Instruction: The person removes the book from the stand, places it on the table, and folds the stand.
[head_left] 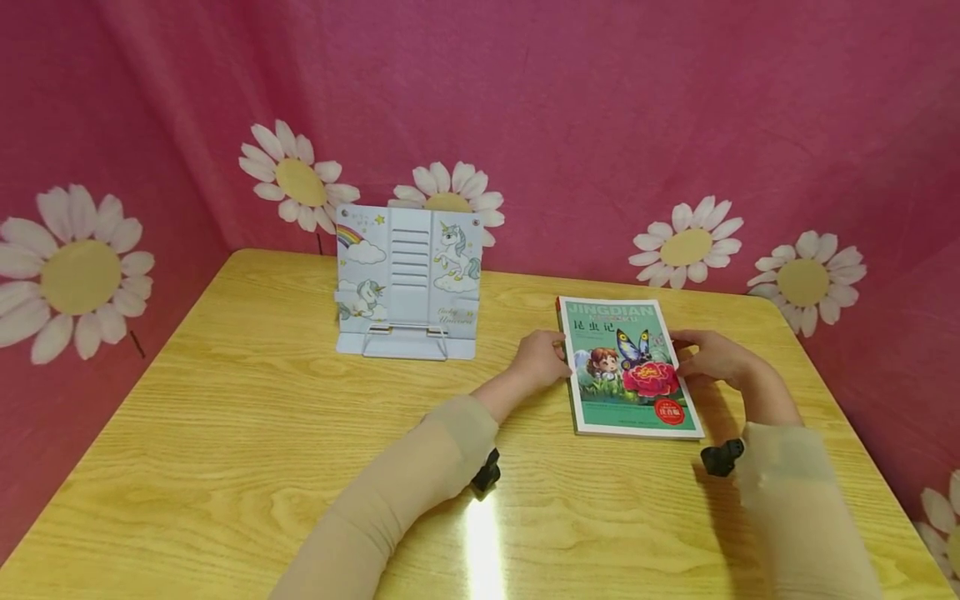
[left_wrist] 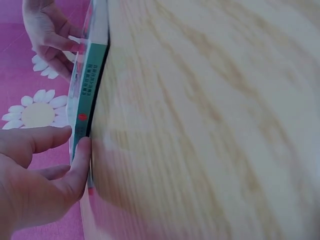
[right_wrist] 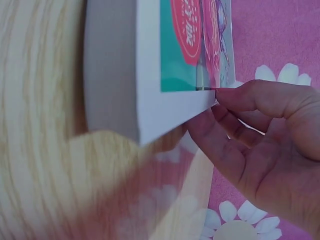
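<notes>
A paperback book [head_left: 626, 408] with a green and white illustrated cover lies face up toward the right of the table. My left hand [head_left: 538, 362] is at its left edge. In the left wrist view, one fingertip [left_wrist: 82, 150] touches the green spine [left_wrist: 89, 85] low down, and another digit reaches toward the cover side. At the opposite edge my right hand [head_left: 716, 362] holds the book. The right wrist view shows its thumb [right_wrist: 245, 95] on the cover edge and a finger beneath. Dark shadow shows beside the grey page block [right_wrist: 111, 65].
A white unicorn-patterned book stand [head_left: 408, 292] with a clear wire holder [head_left: 405, 342] stands at the back left of the wooden table [head_left: 247, 433]. Behind the table hangs a pink cloth [head_left: 570, 125] with white daisies. Dark wrist devices [head_left: 723, 458] sit by both sleeves.
</notes>
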